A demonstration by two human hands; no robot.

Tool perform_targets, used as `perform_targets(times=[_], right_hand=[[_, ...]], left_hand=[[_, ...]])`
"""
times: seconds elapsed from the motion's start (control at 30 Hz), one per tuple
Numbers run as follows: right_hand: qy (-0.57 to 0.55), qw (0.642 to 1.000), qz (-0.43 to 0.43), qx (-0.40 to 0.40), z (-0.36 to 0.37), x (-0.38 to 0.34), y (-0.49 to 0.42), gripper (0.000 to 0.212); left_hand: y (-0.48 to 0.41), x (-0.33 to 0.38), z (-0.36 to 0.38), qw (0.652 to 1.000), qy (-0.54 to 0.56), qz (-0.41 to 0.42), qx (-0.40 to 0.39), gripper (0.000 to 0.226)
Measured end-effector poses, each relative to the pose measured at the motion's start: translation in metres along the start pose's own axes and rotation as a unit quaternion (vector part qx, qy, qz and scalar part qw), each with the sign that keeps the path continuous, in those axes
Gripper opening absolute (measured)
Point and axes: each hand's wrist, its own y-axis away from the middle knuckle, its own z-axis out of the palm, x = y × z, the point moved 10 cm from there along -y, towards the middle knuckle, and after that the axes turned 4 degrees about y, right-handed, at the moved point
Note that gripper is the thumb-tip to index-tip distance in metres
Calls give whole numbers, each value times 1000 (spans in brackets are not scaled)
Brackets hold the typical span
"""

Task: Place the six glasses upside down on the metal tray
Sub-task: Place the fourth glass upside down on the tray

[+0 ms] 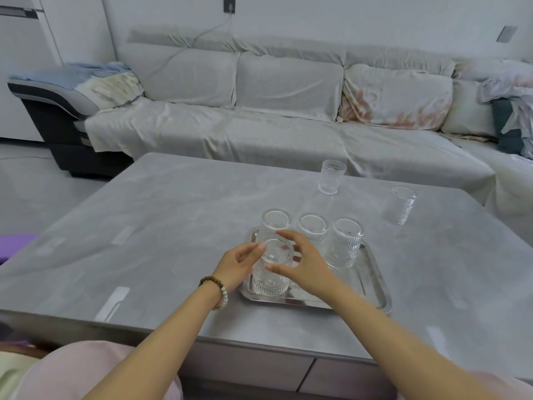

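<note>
A metal tray lies on the grey table near its front edge. Three ribbed clear glasses stand upside down along the tray's back: a left one, a middle one and a right one. Another upside-down glass stands at the tray's front left. My left hand is at this glass's left side, fingers apart, fingertips at its wall. My right hand curves loosely around its right side, thumb in front. Two more glasses stand off the tray, one at the far middle, one at the far right.
The grey table ends just below the tray, with drawers under its front edge. A covered sofa runs behind the table. My knee in pink cloth is at the bottom left.
</note>
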Motion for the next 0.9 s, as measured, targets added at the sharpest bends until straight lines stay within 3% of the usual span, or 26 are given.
perform_targets(times=[0.1, 0.17, 0.27, 0.53, 0.7, 0.8, 0.9], right_hand=[[-98, 994, 47, 24, 0, 13, 6, 59], [-146, 983, 99, 53, 1, 28, 11, 50], [-185, 970, 157, 28, 15, 41, 15, 40], [-199, 965, 169, 32, 20, 46, 12, 64], [-182, 968, 172, 31, 18, 46, 11, 51], [-181, 968, 173, 30, 15, 44, 11, 53], [-185, 968, 166, 36, -2, 38, 8, 51]], left_hand=[[-1, -2, -3, 1000, 2, -1, 10, 72], [-2, -2, -3, 1000, -3, 2, 11, 67], [-4, -3, -1, 1000, -14, 2, 8, 59], [-4, 1, 6, 1000, -18, -4, -15, 68], [-4, -1, 6, 1000, -18, -9, -22, 67], [-6, 3, 0, 999, -30, -2, -12, 55], [-14, 21, -14, 999, -39, 17, 16, 28]])
